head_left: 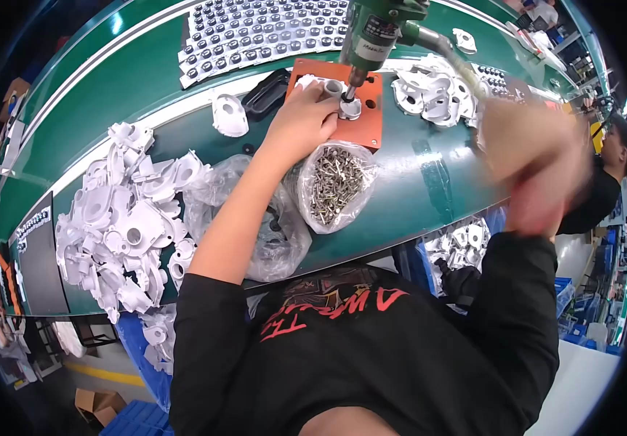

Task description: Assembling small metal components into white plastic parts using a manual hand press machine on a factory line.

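Blurred right hand (535, 152); left hand (302, 122) holds white part (352, 111).

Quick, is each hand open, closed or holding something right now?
Left hand: closed on a white plastic part on the orange block.
Right hand: blurred; open or closed cannot be told.

L hand (304, 121) holds wht part (350, 110) on orange blk (358, 134).
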Tool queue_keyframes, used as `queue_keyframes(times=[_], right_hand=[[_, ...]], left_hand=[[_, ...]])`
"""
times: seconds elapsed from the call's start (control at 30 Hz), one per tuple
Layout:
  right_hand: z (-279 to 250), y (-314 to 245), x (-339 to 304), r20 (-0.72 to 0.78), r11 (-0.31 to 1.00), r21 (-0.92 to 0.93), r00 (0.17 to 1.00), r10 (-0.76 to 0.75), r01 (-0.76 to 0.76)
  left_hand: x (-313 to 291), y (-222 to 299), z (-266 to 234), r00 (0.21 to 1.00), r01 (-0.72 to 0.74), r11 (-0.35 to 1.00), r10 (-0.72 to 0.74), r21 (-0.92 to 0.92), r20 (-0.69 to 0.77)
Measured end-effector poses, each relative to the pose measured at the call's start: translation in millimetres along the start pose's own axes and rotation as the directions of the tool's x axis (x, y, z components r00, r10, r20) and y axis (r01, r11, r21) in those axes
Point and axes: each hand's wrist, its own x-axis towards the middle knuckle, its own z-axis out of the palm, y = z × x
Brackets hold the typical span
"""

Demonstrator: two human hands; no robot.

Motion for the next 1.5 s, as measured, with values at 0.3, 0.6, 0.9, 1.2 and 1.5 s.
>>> queue_keyframes(times=[0.3,0.6,0.9,1.2,1.5], right_hand=[[17,15,-56,-0.305,0.922,0.297,0.890,0.339,-0.249],[-82,130,-38,-0.798,0.805,0.592,0.165,0.579,0.040],[-5,197,-138,-0.826,0.741,0.364,0.172,0.537,-0.564],[58,245,-182,-0.851,0.233,-0.036,0.152,0.502,-0.972],[56,261,-194,-0.844,0.137,-0.040,0.106,0.525,-0.990]], left_hand=[[33,26,1,0.931,0.355,0.923,-0.334,-0.148,0.151],[56,-11,10,0.991,0.079,0.996,-0.075,-0.034,0.107],[88,32,-26,0.915,-0.010,0.932,-0.137,0.361,0.380],[52,-100,-112,0.801,0.587,0.695,-0.573,0.417,-0.172],[7,-178,-114,0.755,0.650,0.639,-0.602,0.412,-0.259]])
